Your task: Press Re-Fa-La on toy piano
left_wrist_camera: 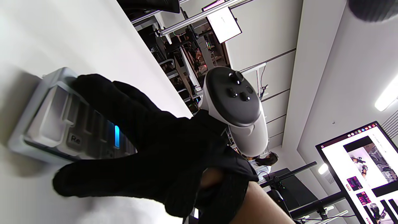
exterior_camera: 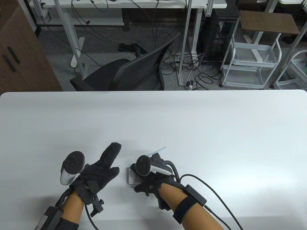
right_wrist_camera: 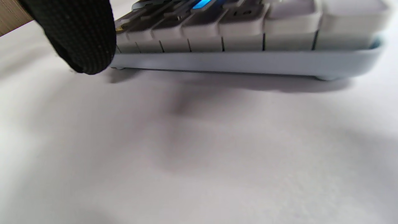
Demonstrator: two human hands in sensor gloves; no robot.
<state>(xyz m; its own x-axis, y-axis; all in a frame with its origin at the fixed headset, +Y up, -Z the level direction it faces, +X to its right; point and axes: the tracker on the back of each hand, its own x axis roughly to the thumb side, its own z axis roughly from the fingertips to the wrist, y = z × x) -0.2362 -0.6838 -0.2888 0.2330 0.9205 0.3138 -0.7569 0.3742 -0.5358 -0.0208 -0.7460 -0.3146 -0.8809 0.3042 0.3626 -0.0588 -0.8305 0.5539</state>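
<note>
The small grey toy piano (exterior_camera: 131, 176) lies on the white table (exterior_camera: 191, 124), mostly hidden under my right hand (exterior_camera: 144, 176). In the left wrist view the piano (left_wrist_camera: 46, 124) shows a key marked Re (left_wrist_camera: 74, 139) and a blue light (left_wrist_camera: 117, 137). My right hand's fingers (left_wrist_camera: 124, 105) lie across the keys past Re, and its thumb (left_wrist_camera: 108, 182) lies along the piano's front; which key is pressed is hidden. The right wrist view shows the piano's front edge (right_wrist_camera: 242, 60) and one gloved fingertip (right_wrist_camera: 82, 37). My left hand (exterior_camera: 114, 158) rests open on the table left of the piano, holding nothing.
The table's far edge (exterior_camera: 153, 91) has a black office chair (exterior_camera: 134, 74) behind it. A white wire cart (exterior_camera: 251, 64) stands at the back right. A cable (exterior_camera: 215, 191) runs off my right forearm. A monitor (left_wrist_camera: 363, 168) shows in the left wrist view.
</note>
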